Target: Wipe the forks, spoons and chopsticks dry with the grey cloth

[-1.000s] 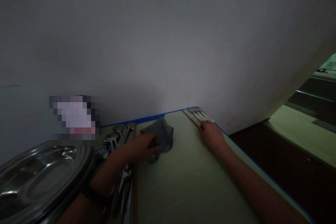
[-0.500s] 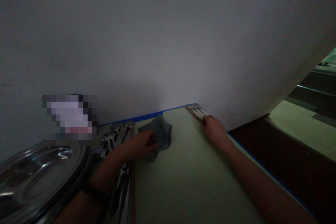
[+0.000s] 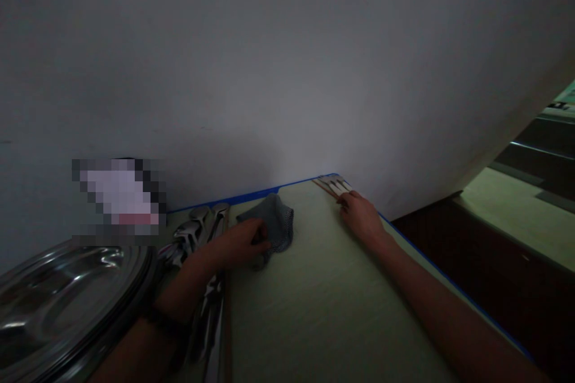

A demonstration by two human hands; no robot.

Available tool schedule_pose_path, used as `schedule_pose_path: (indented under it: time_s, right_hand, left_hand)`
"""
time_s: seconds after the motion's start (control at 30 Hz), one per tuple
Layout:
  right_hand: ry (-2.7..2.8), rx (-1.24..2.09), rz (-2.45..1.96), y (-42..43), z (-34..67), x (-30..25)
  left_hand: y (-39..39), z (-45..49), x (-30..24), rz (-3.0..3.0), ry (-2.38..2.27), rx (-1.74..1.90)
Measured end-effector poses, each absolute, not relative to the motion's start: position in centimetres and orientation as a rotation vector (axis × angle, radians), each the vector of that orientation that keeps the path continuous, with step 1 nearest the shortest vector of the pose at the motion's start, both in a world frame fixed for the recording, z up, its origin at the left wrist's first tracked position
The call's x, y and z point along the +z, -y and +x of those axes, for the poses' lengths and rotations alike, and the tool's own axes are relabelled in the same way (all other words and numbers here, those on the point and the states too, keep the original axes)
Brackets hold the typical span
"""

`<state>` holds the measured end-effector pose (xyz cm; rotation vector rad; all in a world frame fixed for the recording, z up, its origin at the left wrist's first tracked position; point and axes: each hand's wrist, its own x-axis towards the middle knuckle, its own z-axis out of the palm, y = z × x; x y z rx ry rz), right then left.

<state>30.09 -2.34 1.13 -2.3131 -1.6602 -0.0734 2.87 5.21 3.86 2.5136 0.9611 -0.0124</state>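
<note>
My left hand (image 3: 240, 244) is closed on a crumpled grey cloth (image 3: 274, 224) that rests on the pale green table (image 3: 323, 305) near the wall. Over at the far right corner, my right hand (image 3: 362, 215) lies on the handles of a few forks (image 3: 333, 183) lined up along the table's blue edge. Its fingers are curled down over them. Whether it grips them is hard to tell in the dim light.
A row of spoons and other cutlery (image 3: 204, 233) lies left of a brown strip, under my left forearm. A large steel tray (image 3: 63, 299) fills the lower left. A grey wall (image 3: 287, 72) stands close behind. Dark floor (image 3: 476, 269) drops off at the right.
My right hand slid a little toward the forks at the corner and stays there. My left hand keeps its hold on the cloth, almost unmoved.
</note>
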Motion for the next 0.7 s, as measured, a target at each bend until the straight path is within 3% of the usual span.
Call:
schedule_pose_path:
  time_s: [0.33, 0.7]
  right_hand:
    - [1.475, -0.114, -2.603, 3.3, 31.4, 2.3]
    - [1.515, -0.060, -2.606, 3.2, 31.4, 2.1]
  left_hand:
    - [-5.4, 2.7, 3.4, 2.533, -0.932, 0.001]
    - [-5.8, 2.7, 2.7, 2.556, -0.945, 0.007]
